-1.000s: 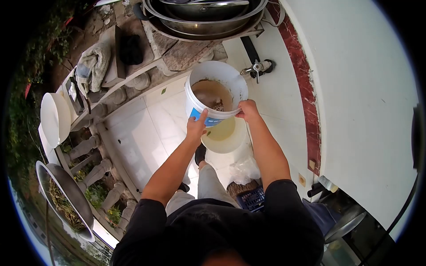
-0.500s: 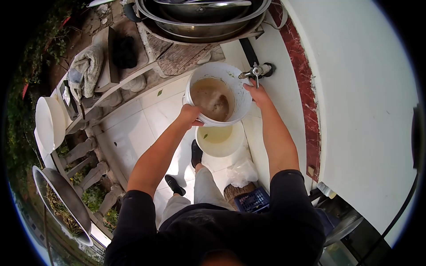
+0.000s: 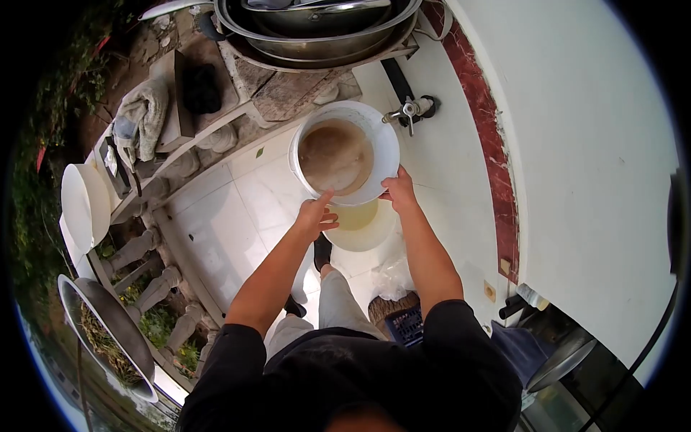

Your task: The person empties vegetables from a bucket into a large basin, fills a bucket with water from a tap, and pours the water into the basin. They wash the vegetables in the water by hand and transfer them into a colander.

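A white bucket point(image 3: 386, 147) is tilted a little, with cloudy brown water point(image 3: 336, 160) inside. My left hand point(image 3: 317, 214) is at its near left rim, thumb up at the edge and fingers below. My right hand point(image 3: 399, 190) grips the near right rim. Partly hidden beneath it, a second pale bucket point(image 3: 374, 234) stands on the floor with yellowish liquid in it. A metal tap point(image 3: 411, 109) on the wall is close to the held bucket's right rim.
Stacked metal basins point(image 3: 317, 47) stand on the ledge ahead. A grey cloth point(image 3: 142, 115), a white bowl point(image 3: 86, 205) and a metal basin with plant stalks point(image 3: 108, 324) line the left balustrade. A blue crate point(image 3: 404, 325) and a plastic bag point(image 3: 392, 277) lie near my legs.
My right hand has shifted from the bucket's far right side to its near right rim. The left hand has moved slightly down and right. The water's surface looks different, with the dark lump gone from view.
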{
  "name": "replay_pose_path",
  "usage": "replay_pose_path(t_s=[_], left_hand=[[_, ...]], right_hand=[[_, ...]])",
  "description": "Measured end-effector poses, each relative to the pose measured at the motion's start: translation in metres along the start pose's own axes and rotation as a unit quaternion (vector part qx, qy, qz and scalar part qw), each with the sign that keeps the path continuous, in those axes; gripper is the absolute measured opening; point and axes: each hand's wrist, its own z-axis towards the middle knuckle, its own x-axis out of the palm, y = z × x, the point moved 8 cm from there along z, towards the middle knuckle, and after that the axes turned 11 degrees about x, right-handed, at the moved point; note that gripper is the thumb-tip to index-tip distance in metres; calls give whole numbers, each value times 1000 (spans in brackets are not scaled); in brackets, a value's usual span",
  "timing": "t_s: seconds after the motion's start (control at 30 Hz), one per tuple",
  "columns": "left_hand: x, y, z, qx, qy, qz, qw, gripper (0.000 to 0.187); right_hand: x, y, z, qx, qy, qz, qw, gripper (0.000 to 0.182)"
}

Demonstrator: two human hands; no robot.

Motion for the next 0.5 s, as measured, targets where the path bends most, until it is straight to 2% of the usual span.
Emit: replay_pose_path(t_s=[0.07,0.1,0.13,0.23,0.3,0.33,0.4,0.47,0.5], left_hand=[[-30,-36,0,75,-72,83,991,105],[-34,-54,1,104,-62,108,987,108],[-37,-68,6,127,-65,122,982,100],[-27,-83,27,110,19,119,987,69],[-22,-70,43,96,56,124,986,51],[-23,-57,52,98,24,67,993,47],[-13,-34,69,107,-40,-46,992,41],[10,-19,67,93,-88,-99,987,37],[19,-11,71,96,-126,-117,980,35]], right_hand=[[-14,22,20,-12,20,-67,997,64],[-19,34,30,-10,28,-105,994,67],[-20,44,39,-9,37,-143,989,70],[-8,83,40,-41,60,-191,979,62],[-4,101,58,-120,57,-152,980,62],[-6,107,63,-157,55,-131,977,63],[-15,112,75,-163,-7,-155,974,57],[-23,116,77,-168,-68,-178,967,51],[-30,119,73,-174,-97,-135,971,45]])
